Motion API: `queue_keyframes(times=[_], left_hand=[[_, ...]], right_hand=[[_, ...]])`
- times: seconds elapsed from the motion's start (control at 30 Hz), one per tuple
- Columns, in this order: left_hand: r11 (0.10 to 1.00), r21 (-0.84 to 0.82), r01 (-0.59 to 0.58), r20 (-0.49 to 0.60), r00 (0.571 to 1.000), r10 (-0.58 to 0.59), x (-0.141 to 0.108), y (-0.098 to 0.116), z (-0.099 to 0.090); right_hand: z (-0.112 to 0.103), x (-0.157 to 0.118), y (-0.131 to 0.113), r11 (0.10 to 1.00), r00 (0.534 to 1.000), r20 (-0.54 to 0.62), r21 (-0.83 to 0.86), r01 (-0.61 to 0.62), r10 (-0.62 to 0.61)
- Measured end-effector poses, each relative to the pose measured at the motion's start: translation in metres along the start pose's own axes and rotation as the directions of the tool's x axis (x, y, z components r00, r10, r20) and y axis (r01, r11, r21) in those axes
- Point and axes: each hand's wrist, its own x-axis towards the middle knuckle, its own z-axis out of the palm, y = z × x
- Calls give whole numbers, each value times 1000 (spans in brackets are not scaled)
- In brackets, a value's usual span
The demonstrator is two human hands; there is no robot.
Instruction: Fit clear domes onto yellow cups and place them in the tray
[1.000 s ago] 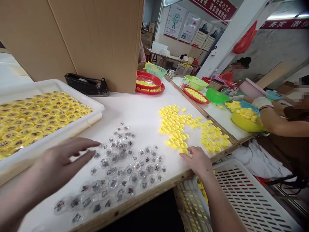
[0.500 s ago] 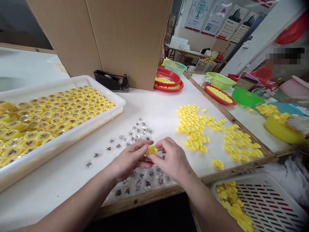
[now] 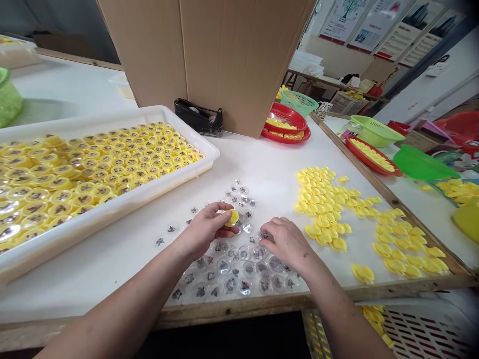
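White table [image 3: 258, 154] edged with a wooden strip [image 3: 228, 311], seen from above; a cardboard panel [image 3: 239, 60] stands upright across its far side, and posters [image 3: 385, 27] hang on the wall beyond. Left hand [image 3: 207, 227]: thumb and fingers are clamped on one yellow disc [image 3: 232, 218], which is raised above the clear discs [image 3: 245, 286]. Right hand [image 3: 286, 244]: the fingers are curled, with thumb and forefinger close about a clear disc at the right of the group; whether they grip it cannot be told. The two hands are apart. Clear discs, each bearing a small dark figure, are spread around and below both hands, reaching nearly to the front edge. To the left lies a white tray [image 3: 112, 214] of yellow pieces with dark printed figures [image 3: 86, 187]. To the right are loose yellow pieces [image 3: 318, 194], partly overlapping. Black tape dispenser [image 3: 198, 117]: just in front of the panel, between the tray and two red plates [image 3: 297, 119], one resting upon the other.
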Motion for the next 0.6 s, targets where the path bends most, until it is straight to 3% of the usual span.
queue_keyframes(times=[0.1, 0.23, 0.43, 0.6], left_hand=[[998, -67, 17, 2, 1000, -17, 0, -2, 0], [993, -99, 64, 54, 997, -59, 0, -4, 2], [988, -79, 135, 102, 987, -126, -2, -9, 7], [983, -103, 150, 180, 975, -130, -2, -11, 7]], right_hand=[[0, -1, 1, 997, 999, -18, 65, -28, 30], [-12, -5, 0, 956, 995, -84, 294, -24, 50], [-33, -5, -21, 886, 952, -291, 410, 217, -99], [-36, 4, -34, 843, 923, -340, 431, 322, -179]])
